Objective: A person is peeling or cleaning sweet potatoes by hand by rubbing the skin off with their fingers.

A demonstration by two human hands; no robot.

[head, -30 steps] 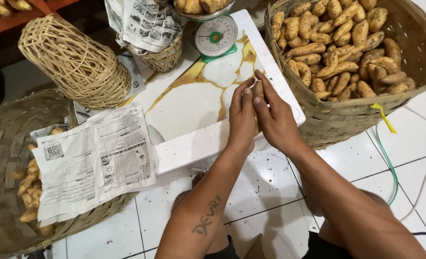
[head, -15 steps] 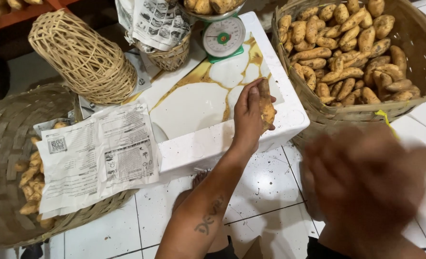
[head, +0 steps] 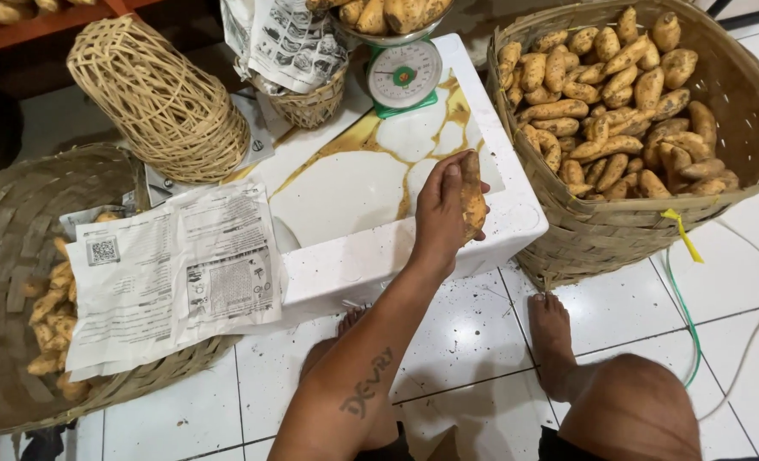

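My left hand [head: 437, 218] is shut on a long orange-brown sweet potato [head: 472, 195] and holds it upright over the right side of a white foam box [head: 371, 260]. The box lid has a white and gold marbled top. My tattooed left forearm reaches up from the bottom middle. My right hand is out of view. A large woven basket [head: 606, 235] full of sweet potatoes [head: 618, 94] stands just right of the box.
A green kitchen scale [head: 403, 77] loaded with sweet potatoes sits at the box's far end. On the left, printed paper sheets [head: 175, 273] cover another woven basket [head: 21, 213] with smaller tubers. A stack of wicker cages [head: 157, 102] stands behind. My bare foot [head: 550, 333], knee and cords [head: 687, 316] are on the white tile floor.
Both hands were together on the sweet potato at the box. My right hand pulled away toward me and left the view. My left hand still holds the sweet potato.
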